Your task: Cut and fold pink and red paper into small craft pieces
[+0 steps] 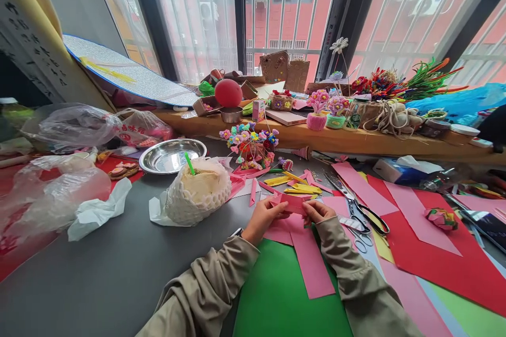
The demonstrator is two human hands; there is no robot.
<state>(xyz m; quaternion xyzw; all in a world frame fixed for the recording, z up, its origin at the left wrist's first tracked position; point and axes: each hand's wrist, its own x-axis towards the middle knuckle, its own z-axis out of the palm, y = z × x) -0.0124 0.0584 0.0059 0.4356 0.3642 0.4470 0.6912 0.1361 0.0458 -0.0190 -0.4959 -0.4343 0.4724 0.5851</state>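
Here, left fingers (278, 208) and right fingers (312, 212) pinch pink paper (293, 204), long axis seemingly sideways.

The folded strip (293, 204) is smooth, matt paper — the tray (168, 160) glossy metal, the ledge (356, 149) wood.

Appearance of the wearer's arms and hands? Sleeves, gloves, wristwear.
Long, loose, creased khaki sleeves, plain, no markings visible. Left hand and right hand ungloved. Dark wristband or watch with a pale edge at the left cuff, mostly hidden.
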